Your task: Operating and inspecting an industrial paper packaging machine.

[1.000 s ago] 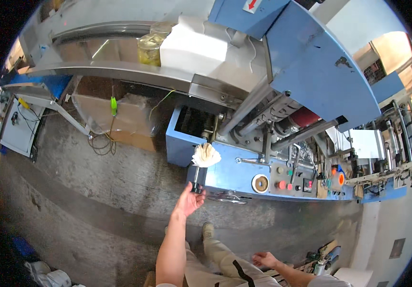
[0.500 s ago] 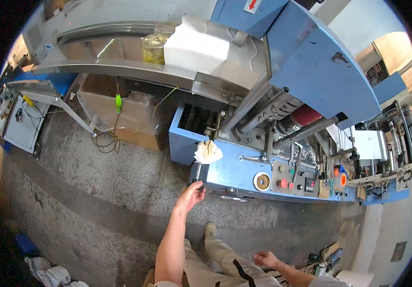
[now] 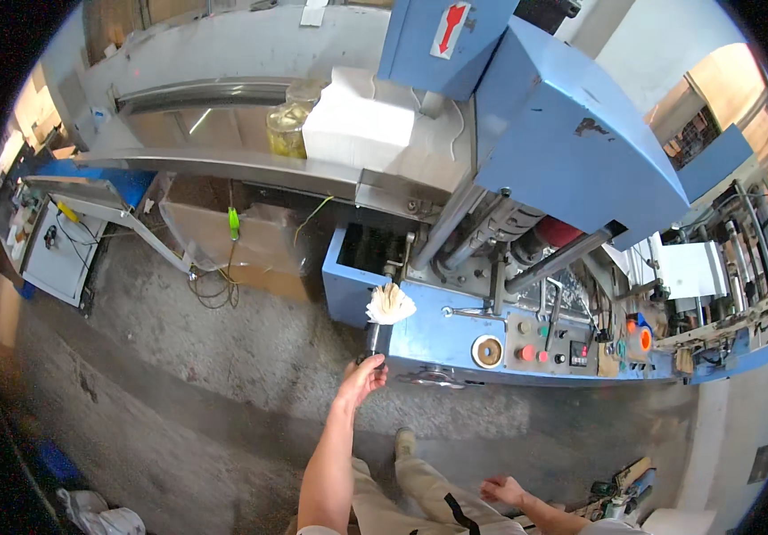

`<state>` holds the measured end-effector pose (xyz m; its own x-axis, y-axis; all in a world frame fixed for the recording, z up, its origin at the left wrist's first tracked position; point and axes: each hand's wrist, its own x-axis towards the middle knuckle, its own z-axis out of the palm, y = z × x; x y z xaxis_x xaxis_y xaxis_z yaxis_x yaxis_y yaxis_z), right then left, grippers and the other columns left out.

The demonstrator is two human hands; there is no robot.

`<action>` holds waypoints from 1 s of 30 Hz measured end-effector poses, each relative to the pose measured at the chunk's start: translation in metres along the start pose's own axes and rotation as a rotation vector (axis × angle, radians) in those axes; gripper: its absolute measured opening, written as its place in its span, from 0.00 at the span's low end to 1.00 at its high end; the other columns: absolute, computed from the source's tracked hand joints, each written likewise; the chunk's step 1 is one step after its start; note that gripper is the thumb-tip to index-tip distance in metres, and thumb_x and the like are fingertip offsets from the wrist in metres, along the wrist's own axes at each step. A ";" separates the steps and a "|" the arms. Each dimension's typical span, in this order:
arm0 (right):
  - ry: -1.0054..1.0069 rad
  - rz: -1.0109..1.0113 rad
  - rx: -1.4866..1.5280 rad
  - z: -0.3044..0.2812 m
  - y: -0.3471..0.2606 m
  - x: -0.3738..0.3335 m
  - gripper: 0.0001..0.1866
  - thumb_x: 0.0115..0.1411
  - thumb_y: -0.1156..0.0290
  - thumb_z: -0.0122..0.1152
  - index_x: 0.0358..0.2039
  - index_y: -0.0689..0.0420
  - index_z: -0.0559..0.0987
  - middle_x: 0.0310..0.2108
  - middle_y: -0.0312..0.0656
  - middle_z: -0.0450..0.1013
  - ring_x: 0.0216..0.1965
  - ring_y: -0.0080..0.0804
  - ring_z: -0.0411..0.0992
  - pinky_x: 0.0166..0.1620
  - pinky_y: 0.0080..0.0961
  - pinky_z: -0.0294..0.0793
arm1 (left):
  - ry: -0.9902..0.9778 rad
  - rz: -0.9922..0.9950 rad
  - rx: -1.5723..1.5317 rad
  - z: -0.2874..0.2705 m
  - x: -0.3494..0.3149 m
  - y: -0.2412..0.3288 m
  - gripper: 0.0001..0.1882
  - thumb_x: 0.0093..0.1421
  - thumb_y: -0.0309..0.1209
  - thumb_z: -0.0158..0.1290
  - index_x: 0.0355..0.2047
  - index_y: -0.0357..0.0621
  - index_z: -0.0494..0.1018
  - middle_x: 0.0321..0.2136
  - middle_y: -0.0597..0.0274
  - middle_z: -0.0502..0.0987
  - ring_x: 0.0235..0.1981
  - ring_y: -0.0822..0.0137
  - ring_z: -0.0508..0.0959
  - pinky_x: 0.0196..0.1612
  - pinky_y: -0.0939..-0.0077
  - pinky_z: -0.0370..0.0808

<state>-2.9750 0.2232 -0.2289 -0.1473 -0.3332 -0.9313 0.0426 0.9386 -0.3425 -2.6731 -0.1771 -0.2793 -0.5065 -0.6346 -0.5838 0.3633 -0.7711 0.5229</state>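
Observation:
My left hand [image 3: 362, 380] reaches forward and has its fingers wrapped round the lower end of a dark cylinder [image 3: 378, 339] at the left front corner of a blue machine [image 3: 437, 335]. A crumpled whitish wad [image 3: 391, 304], paper or cloth, sits at the cylinder's far end. Whether the cylinder is fixed to the machine I cannot tell. My right hand [image 3: 503, 489] hangs low beside my right leg, fingers loosely bent and apart, with nothing visible in it.
A tape roll [image 3: 487, 351] lies on the machine top, left of a button panel [image 3: 551, 349]. Rollers [image 3: 491, 234] stand behind. White paper [image 3: 357, 125] rests on a metal bench. Cardboard boxes [image 3: 263, 254], a cable [image 3: 214, 287] and a white table [image 3: 63, 254] are to the left.
The view has tilted up, so the machine and bench sit lower in the picture. My left hand keeps its grip on the cylinder. My right hand's fingers have curled slightly.

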 end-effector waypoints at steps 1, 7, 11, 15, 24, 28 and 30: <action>-0.006 -0.008 0.004 -0.002 0.006 0.004 0.21 0.62 0.58 0.65 0.43 0.66 0.77 0.34 0.41 0.78 0.35 0.28 0.76 0.41 0.29 0.79 | -0.004 -0.002 0.002 0.001 0.000 0.001 0.17 0.57 0.40 0.63 0.38 0.43 0.73 0.28 0.62 0.78 0.25 0.72 0.77 0.28 0.77 0.76; -0.003 0.011 0.050 0.001 0.001 0.007 0.18 0.64 0.62 0.62 0.43 0.67 0.77 0.33 0.42 0.77 0.34 0.29 0.77 0.37 0.29 0.79 | 0.021 -0.041 -0.014 0.004 -0.007 0.006 0.17 0.58 0.38 0.62 0.40 0.42 0.71 0.31 0.60 0.78 0.28 0.69 0.78 0.30 0.76 0.77; -0.012 -0.030 -0.057 -0.003 0.002 0.012 0.20 0.63 0.57 0.62 0.41 0.65 0.78 0.29 0.39 0.77 0.30 0.26 0.76 0.35 0.27 0.77 | 0.063 -0.067 0.022 0.005 -0.009 0.012 0.19 0.57 0.38 0.64 0.41 0.41 0.71 0.33 0.59 0.79 0.32 0.66 0.81 0.34 0.74 0.80; 0.031 0.027 -0.045 0.000 -0.007 0.015 0.19 0.63 0.62 0.62 0.44 0.68 0.77 0.32 0.43 0.78 0.32 0.30 0.78 0.35 0.29 0.79 | 0.248 0.113 0.287 0.025 -0.012 0.021 0.27 0.53 0.42 0.67 0.45 0.38 0.71 0.35 0.60 0.78 0.32 0.69 0.81 0.33 0.76 0.80; 0.025 0.049 0.078 0.008 -0.032 0.021 0.20 0.63 0.62 0.63 0.44 0.69 0.77 0.32 0.45 0.78 0.32 0.34 0.79 0.35 0.31 0.81 | 0.209 0.004 0.370 0.023 -0.010 0.028 0.33 0.50 0.45 0.69 0.48 0.35 0.70 0.37 0.60 0.78 0.38 0.67 0.81 0.38 0.75 0.81; 0.024 0.044 0.053 0.003 -0.025 0.027 0.20 0.63 0.62 0.63 0.45 0.69 0.77 0.33 0.46 0.78 0.32 0.35 0.79 0.35 0.32 0.82 | 0.111 -0.078 0.122 0.019 -0.012 0.032 0.28 0.54 0.38 0.66 0.48 0.34 0.69 0.39 0.54 0.78 0.41 0.61 0.81 0.43 0.70 0.81; 0.031 0.076 0.088 0.005 -0.028 0.026 0.21 0.63 0.62 0.63 0.45 0.69 0.77 0.33 0.46 0.78 0.32 0.35 0.79 0.35 0.32 0.82 | 0.045 -0.113 0.043 0.015 -0.012 0.036 0.26 0.56 0.36 0.65 0.49 0.34 0.69 0.39 0.52 0.78 0.41 0.60 0.81 0.45 0.69 0.81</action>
<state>-2.9753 0.1876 -0.2443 -0.1710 -0.2573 -0.9511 0.1416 0.9489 -0.2821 -2.6661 -0.1968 -0.2440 -0.5067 -0.5460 -0.6672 0.2715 -0.8356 0.4776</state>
